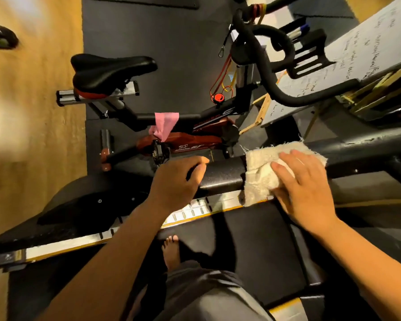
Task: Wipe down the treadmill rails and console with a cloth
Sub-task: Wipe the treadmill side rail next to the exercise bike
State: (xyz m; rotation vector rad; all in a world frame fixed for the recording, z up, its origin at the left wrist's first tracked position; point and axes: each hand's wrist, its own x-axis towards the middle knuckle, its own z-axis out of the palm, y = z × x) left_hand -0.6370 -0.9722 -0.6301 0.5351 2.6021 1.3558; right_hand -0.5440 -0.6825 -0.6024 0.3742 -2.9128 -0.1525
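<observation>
A person's right hand (303,181) presses flat, fingers spread, on a frayed cream terry cloth (264,172) draped over the black padded treadmill side rail (222,174). The left hand (176,181) curls its grip closed around the same rail just beside the cloth. A bare foot (171,251) stands on the dark treadmill belt (252,239); a red-and-black exercise bike (183,126) stands beyond the rail.

Treadmill rail (222,176) runs left-right across view. Cloth (264,172) draped over rail, right hand (303,184) flat on it. Left hand (178,181) on rail, left of cloth (apart). Exercise bike (171,121) behind rail. Bare foot (171,251) on treadmill deck (241,239) below.
</observation>
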